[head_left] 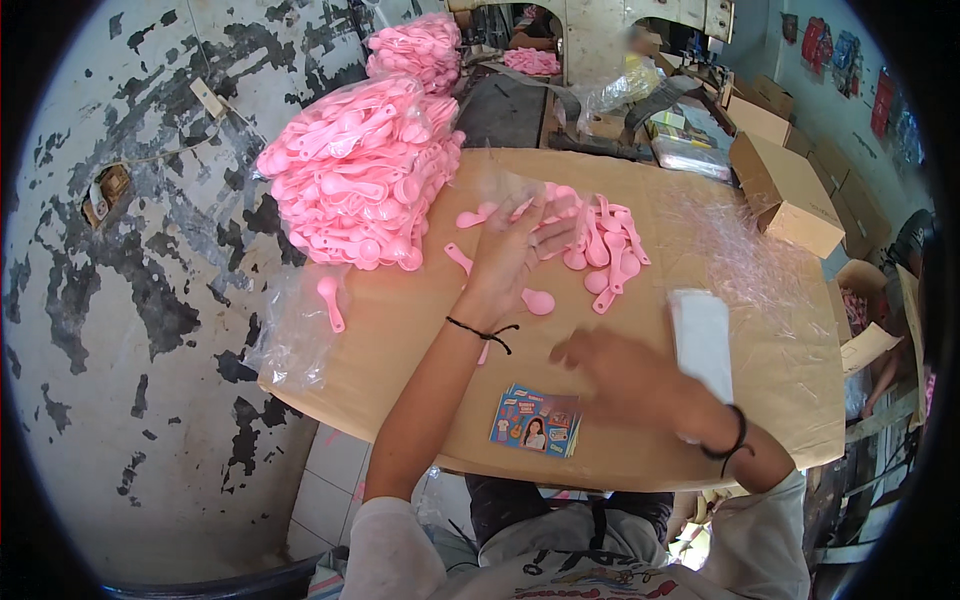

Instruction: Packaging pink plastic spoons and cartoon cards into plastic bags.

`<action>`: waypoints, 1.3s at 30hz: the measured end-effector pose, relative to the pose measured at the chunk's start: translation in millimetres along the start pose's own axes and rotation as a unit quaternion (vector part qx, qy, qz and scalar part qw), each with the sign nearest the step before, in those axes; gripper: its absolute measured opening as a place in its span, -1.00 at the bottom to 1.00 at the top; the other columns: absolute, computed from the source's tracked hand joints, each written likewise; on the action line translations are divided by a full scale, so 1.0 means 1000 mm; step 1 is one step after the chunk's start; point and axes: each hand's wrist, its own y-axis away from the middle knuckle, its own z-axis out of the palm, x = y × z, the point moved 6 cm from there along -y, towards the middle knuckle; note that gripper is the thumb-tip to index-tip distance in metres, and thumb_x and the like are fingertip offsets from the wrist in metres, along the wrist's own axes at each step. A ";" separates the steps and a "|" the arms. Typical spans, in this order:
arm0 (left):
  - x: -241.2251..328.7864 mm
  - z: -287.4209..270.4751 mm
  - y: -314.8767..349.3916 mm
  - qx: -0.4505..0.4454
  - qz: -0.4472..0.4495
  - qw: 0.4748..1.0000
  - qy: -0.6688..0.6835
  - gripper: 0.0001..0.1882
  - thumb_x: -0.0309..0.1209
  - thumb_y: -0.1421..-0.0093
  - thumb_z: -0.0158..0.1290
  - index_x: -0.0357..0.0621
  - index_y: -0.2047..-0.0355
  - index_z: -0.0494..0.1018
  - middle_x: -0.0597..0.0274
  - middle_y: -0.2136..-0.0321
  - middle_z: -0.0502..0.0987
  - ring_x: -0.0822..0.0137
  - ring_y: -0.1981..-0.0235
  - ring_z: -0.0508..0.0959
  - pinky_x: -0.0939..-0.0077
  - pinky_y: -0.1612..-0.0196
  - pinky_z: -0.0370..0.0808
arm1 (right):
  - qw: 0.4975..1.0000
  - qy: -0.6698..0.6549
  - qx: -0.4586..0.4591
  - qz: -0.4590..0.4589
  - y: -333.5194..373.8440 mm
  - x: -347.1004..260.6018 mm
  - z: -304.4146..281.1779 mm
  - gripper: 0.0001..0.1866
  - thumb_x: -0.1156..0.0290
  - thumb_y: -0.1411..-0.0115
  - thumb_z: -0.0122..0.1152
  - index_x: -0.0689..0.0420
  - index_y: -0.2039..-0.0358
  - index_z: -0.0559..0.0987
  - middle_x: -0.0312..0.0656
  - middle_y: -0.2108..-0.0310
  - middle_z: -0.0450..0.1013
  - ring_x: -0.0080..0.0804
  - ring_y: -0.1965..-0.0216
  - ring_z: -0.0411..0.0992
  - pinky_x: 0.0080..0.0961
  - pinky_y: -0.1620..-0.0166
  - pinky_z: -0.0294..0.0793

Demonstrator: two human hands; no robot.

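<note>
My left hand stretches over the table with its fingers spread, above the near left part of a loose pile of pink plastic measuring spoons. Whether it touches any of them is hard to make out. Blurred by motion, my right hand hovers between a small stack of colourful printed cards and a stack of white plastic sleeves. Its fingers are smeared. One single spoon lies between my hands, and another spoon rests at the left on clear plastic.
Large clear bags full of pink spoons are piled at the back left, by the peeling wall. Thin clear plastic strands lie at the right of the brown-covered table. Beyond them stands a cardboard box.
</note>
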 end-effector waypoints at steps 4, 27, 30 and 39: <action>0.009 0.006 0.002 0.014 0.007 0.999 0.028 -0.58 -0.35 -0.39 -0.15 -0.42 -0.13 0.17 -0.12 -0.08 0.39 0.09 -0.07 0.48 0.26 -0.15 0.48 | 0.997 -0.030 -0.071 0.003 0.009 0.003 0.044 -0.63 0.21 -0.13 0.27 0.26 0.24 0.48 0.05 0.22 0.46 -0.04 0.13 0.46 -0.16 0.14 0.47; 0.013 -0.002 0.009 0.131 0.066 0.987 -0.064 -0.60 -0.43 -0.20 0.16 -0.46 0.07 0.32 -0.01 0.19 0.51 0.18 0.18 0.60 0.39 0.04 0.59 | 0.956 -0.237 0.169 0.038 -0.035 0.125 -0.091 -0.78 0.34 -0.30 0.14 0.24 0.18 0.56 -0.44 0.53 0.38 -0.75 0.51 0.21 -0.66 0.45 0.27; 0.008 -0.001 0.007 0.139 0.058 0.986 -0.076 -0.61 -0.43 -0.21 0.16 -0.45 0.06 0.34 -0.01 0.20 0.52 0.20 0.19 0.60 0.43 0.06 0.59 | 0.961 -0.221 0.162 0.028 -0.039 0.120 -0.087 -0.79 0.35 -0.29 0.14 0.24 0.21 0.56 -0.45 0.56 0.34 -0.74 0.54 0.18 -0.65 0.48 0.23; -0.001 -0.001 0.003 0.148 0.050 0.982 -0.103 -0.62 -0.39 -0.20 0.17 -0.43 0.08 0.39 0.04 0.21 0.54 0.29 0.20 0.60 0.50 0.09 0.58 | 0.966 -0.196 0.163 0.037 -0.040 0.117 -0.085 -0.76 0.34 -0.28 0.15 0.26 0.18 0.56 -0.31 0.58 0.41 -0.66 0.57 0.23 -0.57 0.48 0.30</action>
